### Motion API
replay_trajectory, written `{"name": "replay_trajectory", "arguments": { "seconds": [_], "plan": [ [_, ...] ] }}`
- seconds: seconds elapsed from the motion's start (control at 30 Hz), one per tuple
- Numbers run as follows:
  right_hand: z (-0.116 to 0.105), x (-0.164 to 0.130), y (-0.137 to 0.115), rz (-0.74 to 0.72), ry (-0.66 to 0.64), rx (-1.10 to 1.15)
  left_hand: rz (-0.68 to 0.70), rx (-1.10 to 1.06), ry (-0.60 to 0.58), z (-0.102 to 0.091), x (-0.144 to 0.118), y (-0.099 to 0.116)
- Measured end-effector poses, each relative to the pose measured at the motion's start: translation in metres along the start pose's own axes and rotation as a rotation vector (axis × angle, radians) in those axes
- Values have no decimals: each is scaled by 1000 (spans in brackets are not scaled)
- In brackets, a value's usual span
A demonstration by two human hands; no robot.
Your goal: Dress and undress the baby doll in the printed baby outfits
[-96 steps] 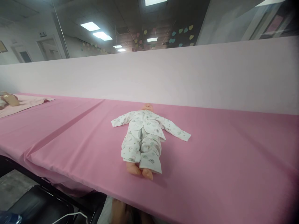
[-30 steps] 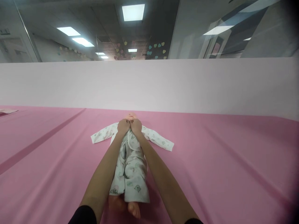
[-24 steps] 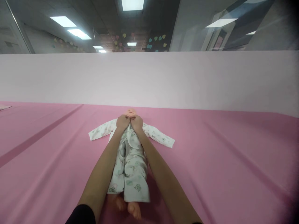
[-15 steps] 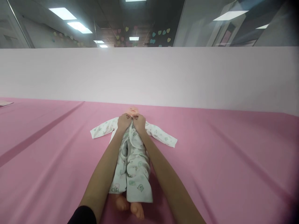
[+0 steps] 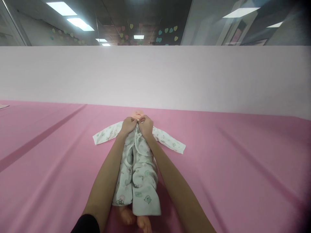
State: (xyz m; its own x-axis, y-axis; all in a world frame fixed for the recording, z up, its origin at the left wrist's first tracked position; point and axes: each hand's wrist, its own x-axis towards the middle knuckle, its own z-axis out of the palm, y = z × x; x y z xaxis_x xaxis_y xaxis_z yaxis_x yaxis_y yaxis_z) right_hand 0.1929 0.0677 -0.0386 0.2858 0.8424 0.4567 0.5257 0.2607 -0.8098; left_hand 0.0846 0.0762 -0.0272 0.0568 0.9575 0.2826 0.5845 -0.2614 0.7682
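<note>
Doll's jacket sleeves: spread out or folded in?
Spread. Both sleeves of the printed jacket extend outward on the pink sheet, one to each side.

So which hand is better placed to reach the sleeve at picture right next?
Likely the right hand: it's close beside that sleeve, while the left hand is nearer the other sleeve.

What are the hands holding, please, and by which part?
The patterned jacket, by its front at the neckline, pinched by the left hand and the right hand.
</note>
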Motion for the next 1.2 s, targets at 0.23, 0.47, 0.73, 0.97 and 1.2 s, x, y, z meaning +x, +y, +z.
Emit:
{"name": "replay_trajectory", "arguments": {
  "seconds": [0.23, 0.47, 0.73, 0.97, 1.2],
  "plan": [
    [-13, 3, -17, -34, -100, -43, 49, -40, -63, -11, -4, 14],
    [-26, 6, -30, 134, -248, 101, 42, -53, -59, -14, -3, 14],
    [-40, 4, -43, 330, -362, 291, 40, -79, -90, -12, -3, 13],
    [-50, 7, -48, 324, -325, 316, 54, -71, -98, -11, -3, 17],
    [-63, 9, -42, 212, -644, -18, 8, 120, -150, -34, -12, 28]
  ]
}}
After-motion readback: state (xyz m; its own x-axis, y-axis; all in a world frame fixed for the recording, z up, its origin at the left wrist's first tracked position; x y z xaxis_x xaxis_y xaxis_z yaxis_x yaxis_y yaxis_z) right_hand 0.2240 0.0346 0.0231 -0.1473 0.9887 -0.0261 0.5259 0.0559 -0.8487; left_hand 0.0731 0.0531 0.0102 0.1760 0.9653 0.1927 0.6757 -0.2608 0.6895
